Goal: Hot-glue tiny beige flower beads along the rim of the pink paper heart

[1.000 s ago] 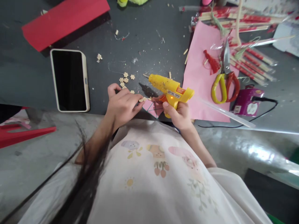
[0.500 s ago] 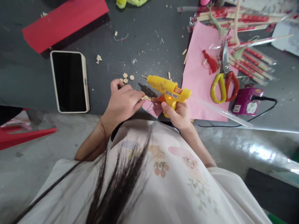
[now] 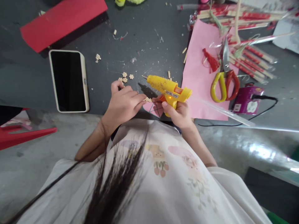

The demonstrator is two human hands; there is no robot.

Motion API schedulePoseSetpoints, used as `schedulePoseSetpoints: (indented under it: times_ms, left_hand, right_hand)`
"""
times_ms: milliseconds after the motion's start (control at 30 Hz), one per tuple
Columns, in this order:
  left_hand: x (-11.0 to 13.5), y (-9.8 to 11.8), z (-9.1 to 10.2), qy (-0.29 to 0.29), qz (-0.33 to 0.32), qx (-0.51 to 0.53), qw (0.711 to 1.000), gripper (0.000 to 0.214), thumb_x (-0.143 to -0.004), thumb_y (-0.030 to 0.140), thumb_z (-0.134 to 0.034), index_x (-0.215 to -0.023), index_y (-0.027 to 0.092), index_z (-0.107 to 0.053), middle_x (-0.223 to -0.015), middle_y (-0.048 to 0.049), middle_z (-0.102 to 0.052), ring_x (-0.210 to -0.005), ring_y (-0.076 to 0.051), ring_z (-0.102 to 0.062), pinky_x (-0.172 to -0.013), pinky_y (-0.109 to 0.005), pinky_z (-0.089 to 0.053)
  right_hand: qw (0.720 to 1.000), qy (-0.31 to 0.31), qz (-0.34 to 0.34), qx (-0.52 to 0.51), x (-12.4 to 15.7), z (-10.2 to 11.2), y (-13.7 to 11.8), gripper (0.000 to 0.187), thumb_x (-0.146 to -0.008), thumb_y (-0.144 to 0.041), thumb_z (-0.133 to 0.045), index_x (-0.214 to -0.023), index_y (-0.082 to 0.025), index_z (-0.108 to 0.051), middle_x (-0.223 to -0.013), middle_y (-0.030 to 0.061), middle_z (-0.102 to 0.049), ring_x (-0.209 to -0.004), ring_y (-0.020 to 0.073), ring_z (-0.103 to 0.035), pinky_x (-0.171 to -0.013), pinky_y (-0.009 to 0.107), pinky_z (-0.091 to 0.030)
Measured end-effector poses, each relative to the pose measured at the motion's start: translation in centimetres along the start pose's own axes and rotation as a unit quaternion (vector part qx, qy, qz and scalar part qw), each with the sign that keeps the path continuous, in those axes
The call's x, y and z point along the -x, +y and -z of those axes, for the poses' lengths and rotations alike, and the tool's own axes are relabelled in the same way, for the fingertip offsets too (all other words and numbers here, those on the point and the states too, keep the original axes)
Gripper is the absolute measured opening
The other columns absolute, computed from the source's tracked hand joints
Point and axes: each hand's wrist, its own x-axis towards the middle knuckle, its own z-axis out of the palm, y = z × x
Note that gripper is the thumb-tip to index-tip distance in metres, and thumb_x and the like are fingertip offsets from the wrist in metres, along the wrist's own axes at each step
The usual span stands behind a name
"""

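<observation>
My right hand [image 3: 178,113] is wrapped round the handle of a yellow hot glue gun [image 3: 162,84], whose nozzle points left and whose small orange light is lit. The thumb and fingertips of my left hand [image 3: 125,101] are closed at the edge of a small cluster of pale flower-shaped pieces [image 3: 147,99]. Just below that cluster is a pink paper piece [image 3: 154,108] with dark green lines across it, between my two hands. Several loose pale flower-shaped pieces [image 3: 125,75] lie on the table just beyond my left fingers.
A phone [image 3: 68,81] and a red folded card [image 3: 65,23] lie at left. At right, scissors [image 3: 224,74] and a red tassel [image 3: 211,60] rest on pink paper [image 3: 196,56], near wrapped sticks [image 3: 254,60] and a purple box [image 3: 248,99] with a black cable.
The pale cluster and pink piece have shifted slightly right and down with my left fingertips. My right hand keeps the glue gun almost still.
</observation>
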Motion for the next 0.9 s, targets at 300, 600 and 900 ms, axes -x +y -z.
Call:
schedulePoseSetpoints:
  times_ms: [300,600,900]
  left_hand:
    - [0.2,0.7,0.2,-0.019,0.037,0.013,0.999,0.035,-0.103,0.050,-0.047,-0.094,0.026,-0.071,-0.071,0.0053,-0.067,-0.075,-0.016,-0.054,-0.096,-0.043,-0.027]
    - [0.1,0.9,-0.4,0.076,-0.033,-0.045,0.996,0.024,-0.101,0.038,-0.054,-0.089,0.024,-0.068,-0.065,0.0044,-0.065,-0.067,-0.016,-0.051,-0.084,-0.041,-0.027]
    - [0.6,1.2,-0.6,0.062,0.004,-0.033,0.998,0.027,-0.103,0.040,-0.050,-0.090,0.024,-0.068,-0.069,0.0016,-0.070,-0.070,-0.017,-0.053,-0.086,-0.043,-0.028]
  right_hand:
    - [1.000,-0.014,0.011,0.019,-0.1,0.3,-0.2,0.029,-0.094,-0.048,-0.060,-0.109,-0.026,-0.073,-0.115,0.0049,-0.076,-0.110,0.0250,-0.071,-0.106,0.049,-0.055]
    - [1.000,-0.005,-0.008,-0.025,-0.2,0.3,-0.5,0.030,-0.092,-0.054,-0.061,-0.102,-0.027,-0.071,-0.109,0.0040,-0.077,-0.106,0.0233,-0.073,-0.098,0.043,-0.060]
    - [1.000,-0.002,0.010,-0.024,-0.1,0.5,-0.5,0.034,-0.093,-0.056,-0.059,-0.098,-0.025,-0.071,-0.099,0.0033,-0.075,-0.090,0.0195,-0.073,-0.082,0.036,-0.064]
